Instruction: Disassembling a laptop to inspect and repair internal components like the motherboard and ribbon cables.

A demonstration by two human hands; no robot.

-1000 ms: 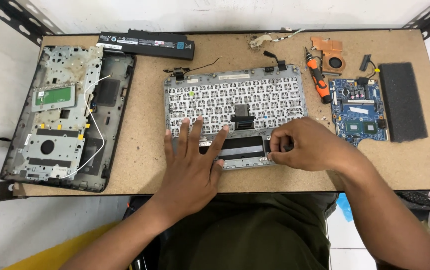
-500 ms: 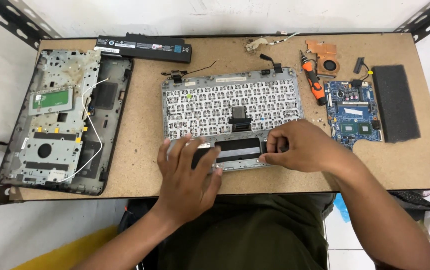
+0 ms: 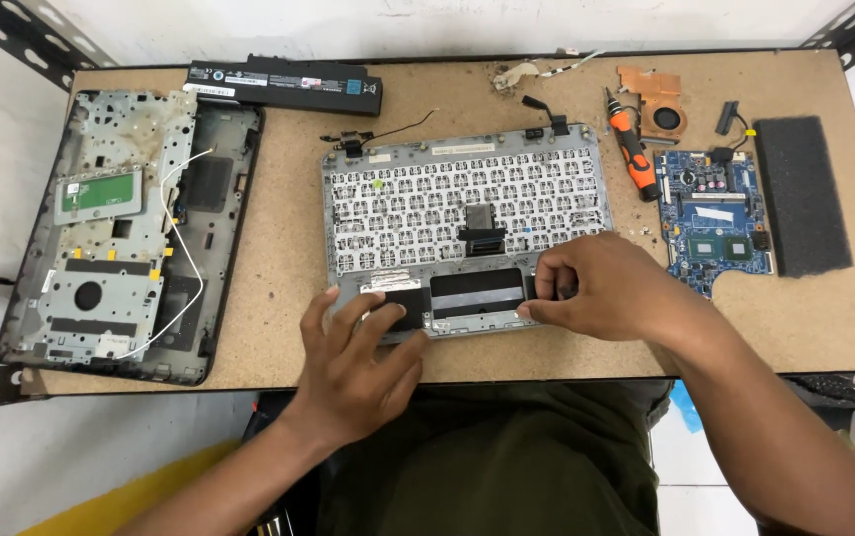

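Lit brightly and evenly from above. Casting only soft, short shadows under the hands onto the table. Showing no harsh glare. Bending slightly at the table's far corners. Staying sharp throughout, hands barely blurring.

The keyboard deck lies at the middle of the bench. Left of it lies the laptop base shell, with the battery behind both. Right of the deck lies a screwdriver, then the motherboard, then a foam pad; the cooling fan sits behind the motherboard.
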